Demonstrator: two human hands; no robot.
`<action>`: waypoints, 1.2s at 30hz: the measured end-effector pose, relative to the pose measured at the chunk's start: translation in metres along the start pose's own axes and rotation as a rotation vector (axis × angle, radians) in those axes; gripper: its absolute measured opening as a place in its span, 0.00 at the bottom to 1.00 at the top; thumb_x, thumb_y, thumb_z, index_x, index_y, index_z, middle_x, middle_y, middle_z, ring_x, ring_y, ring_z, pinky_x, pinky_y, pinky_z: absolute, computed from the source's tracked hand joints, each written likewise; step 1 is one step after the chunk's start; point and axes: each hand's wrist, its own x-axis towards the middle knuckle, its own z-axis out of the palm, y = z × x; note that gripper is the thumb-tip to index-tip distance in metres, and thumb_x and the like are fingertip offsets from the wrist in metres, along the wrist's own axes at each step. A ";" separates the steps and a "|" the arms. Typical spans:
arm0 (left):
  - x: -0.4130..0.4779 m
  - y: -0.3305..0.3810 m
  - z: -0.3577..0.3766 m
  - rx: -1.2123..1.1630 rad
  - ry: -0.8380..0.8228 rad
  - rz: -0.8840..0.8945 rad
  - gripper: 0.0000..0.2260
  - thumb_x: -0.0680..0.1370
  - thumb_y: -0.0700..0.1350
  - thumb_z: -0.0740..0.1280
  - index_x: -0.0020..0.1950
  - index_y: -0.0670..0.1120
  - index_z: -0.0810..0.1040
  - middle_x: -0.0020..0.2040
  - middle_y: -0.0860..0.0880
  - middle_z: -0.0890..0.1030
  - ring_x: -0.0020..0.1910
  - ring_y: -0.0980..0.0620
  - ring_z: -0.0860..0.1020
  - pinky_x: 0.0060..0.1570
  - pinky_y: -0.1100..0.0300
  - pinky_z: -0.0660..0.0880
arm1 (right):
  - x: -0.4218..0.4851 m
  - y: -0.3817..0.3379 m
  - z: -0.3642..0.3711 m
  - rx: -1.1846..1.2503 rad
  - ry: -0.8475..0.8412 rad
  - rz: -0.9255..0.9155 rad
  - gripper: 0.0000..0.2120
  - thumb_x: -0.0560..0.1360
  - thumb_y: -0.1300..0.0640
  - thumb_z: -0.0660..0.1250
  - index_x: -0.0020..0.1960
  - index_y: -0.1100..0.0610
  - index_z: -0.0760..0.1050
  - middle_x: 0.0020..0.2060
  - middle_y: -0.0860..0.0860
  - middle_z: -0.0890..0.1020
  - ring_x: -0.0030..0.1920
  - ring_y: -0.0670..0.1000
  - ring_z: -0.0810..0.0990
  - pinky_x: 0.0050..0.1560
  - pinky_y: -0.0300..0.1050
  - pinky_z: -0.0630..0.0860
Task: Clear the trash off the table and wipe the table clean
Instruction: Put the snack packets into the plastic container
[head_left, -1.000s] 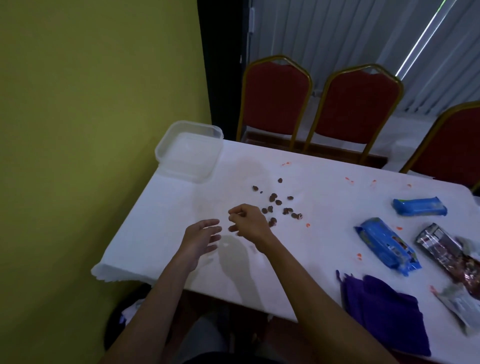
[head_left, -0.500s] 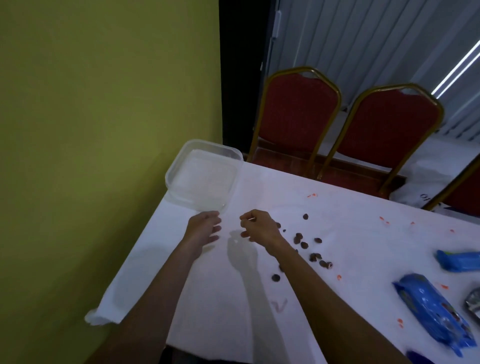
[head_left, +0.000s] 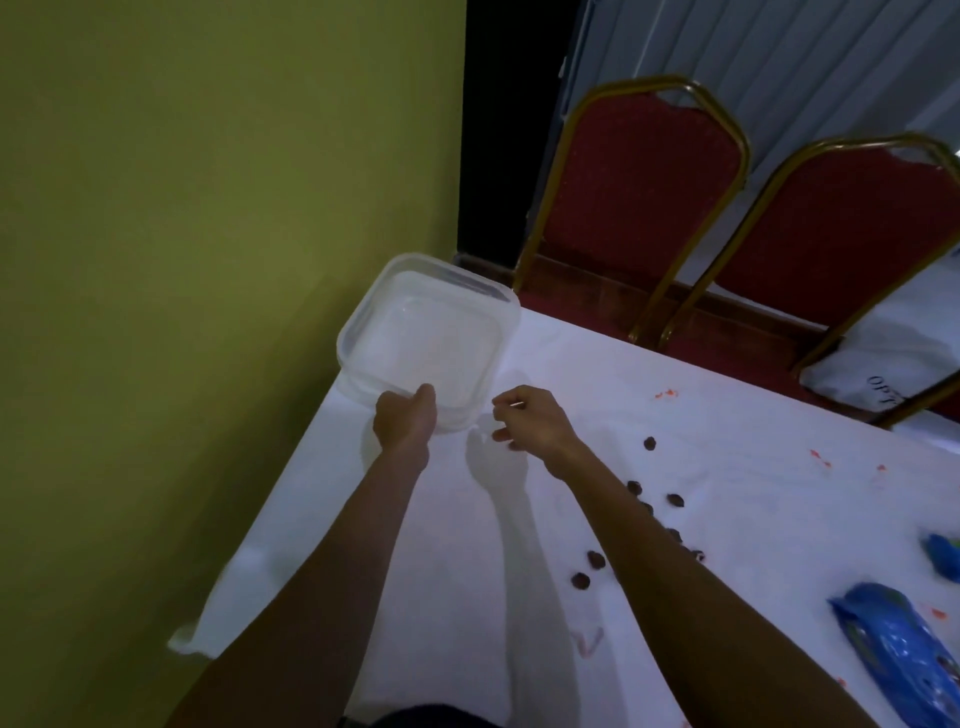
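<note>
Container (head_left: 431, 348) rim in left grip (head_left: 405, 422)

Setting: a function or meeting room, of the kind hired for events.

Evidence:
- A red-padded banquet chair with a gold metal frame (head_left: 649, 197) and a second chair of the same pattern (head_left: 841, 234) stand side by side just beyond the far edge of the white-clothed table (head_left: 467, 597). Matched seating like this is venue stock.
- The cloth hangs over the table's edge at the left end.
- Pale vertical slat blinds (head_left: 779, 67) cover the back of the room, behind the chairs.
- A plain olive-green painted wall (head_left: 208, 208) runs along the table's left end.
- A dark, narrow gap (head_left: 498, 130) separates wall and blinds; whether it is a doorway cannot be told.
</note>
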 end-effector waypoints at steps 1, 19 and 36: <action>0.001 0.001 -0.002 -0.010 0.005 -0.003 0.22 0.74 0.47 0.68 0.65 0.38 0.75 0.57 0.42 0.81 0.53 0.40 0.80 0.54 0.47 0.80 | 0.001 0.002 -0.002 0.015 0.003 0.011 0.10 0.78 0.58 0.65 0.59 0.55 0.78 0.53 0.50 0.82 0.42 0.49 0.86 0.47 0.47 0.83; -0.079 -0.021 -0.023 -0.095 -0.344 0.119 0.08 0.69 0.32 0.67 0.40 0.41 0.70 0.42 0.39 0.76 0.43 0.38 0.82 0.39 0.50 0.83 | -0.084 0.020 -0.070 0.287 0.618 -0.181 0.16 0.82 0.45 0.58 0.65 0.52 0.68 0.59 0.50 0.77 0.56 0.51 0.77 0.57 0.47 0.75; -0.262 -0.168 0.026 0.288 -0.707 0.254 0.14 0.68 0.33 0.67 0.34 0.46 0.63 0.39 0.43 0.72 0.40 0.44 0.75 0.31 0.53 0.79 | -0.278 0.254 -0.174 0.016 0.568 0.072 0.13 0.78 0.46 0.57 0.46 0.54 0.71 0.41 0.48 0.75 0.43 0.50 0.74 0.44 0.43 0.69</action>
